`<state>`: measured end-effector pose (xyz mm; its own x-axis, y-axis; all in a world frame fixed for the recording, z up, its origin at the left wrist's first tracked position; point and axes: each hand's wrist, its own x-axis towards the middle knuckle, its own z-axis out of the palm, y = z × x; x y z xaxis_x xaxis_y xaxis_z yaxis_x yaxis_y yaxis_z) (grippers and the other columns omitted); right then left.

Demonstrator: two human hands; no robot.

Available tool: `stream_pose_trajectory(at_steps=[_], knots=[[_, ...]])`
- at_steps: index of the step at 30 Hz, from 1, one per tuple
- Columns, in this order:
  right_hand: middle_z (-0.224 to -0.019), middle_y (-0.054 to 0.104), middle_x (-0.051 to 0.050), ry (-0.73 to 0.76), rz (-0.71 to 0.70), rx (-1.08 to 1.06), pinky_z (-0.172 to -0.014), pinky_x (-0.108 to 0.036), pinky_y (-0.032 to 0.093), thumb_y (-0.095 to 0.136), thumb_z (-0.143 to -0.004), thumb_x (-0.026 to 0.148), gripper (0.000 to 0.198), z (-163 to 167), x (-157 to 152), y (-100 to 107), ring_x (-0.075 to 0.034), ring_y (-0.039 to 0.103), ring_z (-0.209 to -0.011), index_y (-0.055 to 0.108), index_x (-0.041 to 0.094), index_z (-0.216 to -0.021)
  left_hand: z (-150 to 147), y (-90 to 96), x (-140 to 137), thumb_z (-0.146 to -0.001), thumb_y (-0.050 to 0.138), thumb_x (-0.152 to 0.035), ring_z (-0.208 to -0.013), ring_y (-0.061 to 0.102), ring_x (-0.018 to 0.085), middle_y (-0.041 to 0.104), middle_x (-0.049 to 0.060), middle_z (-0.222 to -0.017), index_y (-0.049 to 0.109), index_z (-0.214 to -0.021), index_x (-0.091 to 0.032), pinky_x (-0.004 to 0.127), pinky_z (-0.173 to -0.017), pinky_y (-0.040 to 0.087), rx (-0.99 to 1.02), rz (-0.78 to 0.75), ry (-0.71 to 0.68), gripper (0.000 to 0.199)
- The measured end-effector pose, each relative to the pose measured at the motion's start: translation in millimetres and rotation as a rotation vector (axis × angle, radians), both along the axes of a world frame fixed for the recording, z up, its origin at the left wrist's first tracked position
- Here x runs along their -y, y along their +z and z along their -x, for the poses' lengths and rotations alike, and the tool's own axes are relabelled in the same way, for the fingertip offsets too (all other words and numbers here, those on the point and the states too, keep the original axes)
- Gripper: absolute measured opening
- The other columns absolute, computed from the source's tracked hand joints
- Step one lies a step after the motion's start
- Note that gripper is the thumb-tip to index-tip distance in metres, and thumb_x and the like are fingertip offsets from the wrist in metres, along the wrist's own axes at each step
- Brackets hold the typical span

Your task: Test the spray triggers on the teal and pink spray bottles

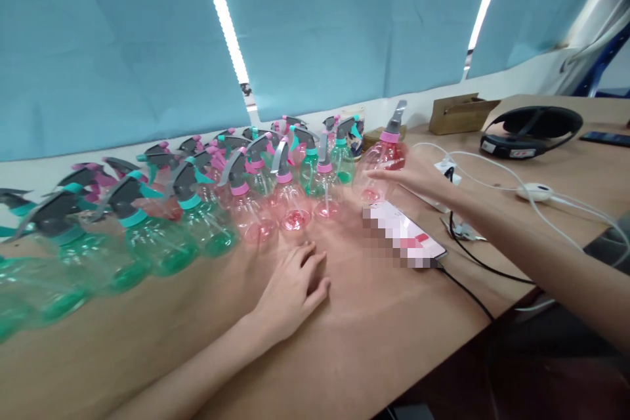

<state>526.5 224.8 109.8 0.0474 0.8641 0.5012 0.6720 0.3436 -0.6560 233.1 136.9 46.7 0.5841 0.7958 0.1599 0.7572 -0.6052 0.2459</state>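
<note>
Several spray bottles stand close together on the table, some with green bodies and turquoise collars, others pink. My right hand is around the side of a pink spray bottle with a grey trigger head, at the right end of the group. One finger or the thumb stretches across its front; the others are partly hidden. On the tabletop rests my left hand, fingers loosely apart and holding nothing. Just beyond it is another pink spray bottle. The nearest green spray bottle is farther left.
A phone with a black cable lies beneath my right forearm. White cables and a white puck-shaped device are to the right. Behind are a cardboard box and a black headset. Blue sheeting covers the wall.
</note>
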Motion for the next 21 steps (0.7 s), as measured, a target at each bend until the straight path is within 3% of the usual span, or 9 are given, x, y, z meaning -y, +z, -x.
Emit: stream_pose_trajectory(at_steps=[5, 10, 15, 21], knots=[[-0.111, 0.065, -0.014, -0.034, 0.036, 0.005, -0.082, -0.046, 0.050, 0.075, -0.059, 0.060, 0.076, 13.4, -35.3, -12.8, -0.034, 0.063, -0.098, 0.053, 0.016, -0.117, -2.8, -0.1, 1.0, -0.092, 0.045, -0.034, -0.130, 0.041, 0.030, 0.047, 0.017, -0.138, 0.052, -0.127, -0.012, 0.050, -0.107, 0.036, -0.021, -0.013, 0.002, 0.042], [-0.113, 0.064, -0.016, -0.024, 0.039, 0.037, -0.084, -0.047, 0.049, 0.077, -0.059, 0.054, 0.077, 23.5, -59.3, -36.5, -0.035, 0.061, -0.101, 0.051, 0.013, -0.119, -1.9, 0.6, 3.4, -0.092, 0.045, -0.035, -0.132, 0.040, 0.030, 0.047, 0.016, -0.139, 0.052, -0.129, -0.013, 0.050, -0.108, 0.036, -0.034, -0.003, 0.010, 0.043], [-0.116, 0.061, -0.017, 0.036, 0.078, 0.069, -0.083, -0.048, 0.049, 0.075, -0.063, 0.053, 0.077, 18.7, -63.7, -50.8, -0.034, 0.060, -0.101, 0.048, 0.013, -0.123, -2.3, 0.2, 3.1, -0.092, 0.045, -0.035, -0.131, 0.041, 0.031, 0.048, 0.017, -0.138, 0.052, -0.128, -0.013, 0.051, -0.106, 0.037, -0.026, -0.001, 0.003, 0.043], [-0.117, 0.059, -0.016, 0.096, 0.033, 0.099, -0.082, -0.046, 0.048, 0.072, -0.067, 0.051, 0.075, 14.1, -57.8, -55.1, -0.033, 0.060, -0.099, 0.045, 0.014, -0.126, -1.7, -3.6, 1.6, -0.092, 0.045, -0.035, -0.130, 0.041, 0.030, 0.049, 0.016, -0.137, 0.053, -0.127, -0.015, 0.052, -0.106, 0.038, 0.009, -0.036, -0.010, 0.041]])
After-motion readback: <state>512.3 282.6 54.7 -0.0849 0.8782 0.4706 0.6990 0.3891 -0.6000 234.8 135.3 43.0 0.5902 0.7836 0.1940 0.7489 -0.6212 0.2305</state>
